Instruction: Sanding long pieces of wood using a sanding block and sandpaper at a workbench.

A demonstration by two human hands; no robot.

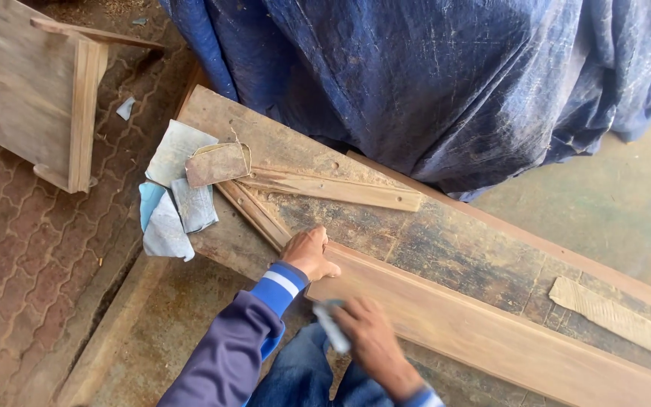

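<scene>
I see no box, bin or tray here, only loose things lying on a rough wooden workbench (446,249). My left hand (309,252) lies flat and unclenched on the near end of a long reddish plank (491,332), pressing down on it and gripping nothing. My right hand (371,343) is curled around a folded piece of sandpaper (331,325), which sits against the near edge of that same plank; the hand is blurred. The plank runs along the front of the bench from my hands off to the right.

Further back on the bench lie two thin wooden strips (325,187) that meet at an angle, and a pale offcut (615,318) rests far right. At the left end of the bench, several worn sheets of sandpaper (182,185) overlap in a loose heap, grey, brown and light blue. A dark blue tarpaulin (431,75) covers something bulky behind the bench and touches its back edge. The floor (16,249) on the left is reddish interlocking paving, and a wooden panel (24,90) stands on it, well apart from my hands.
</scene>
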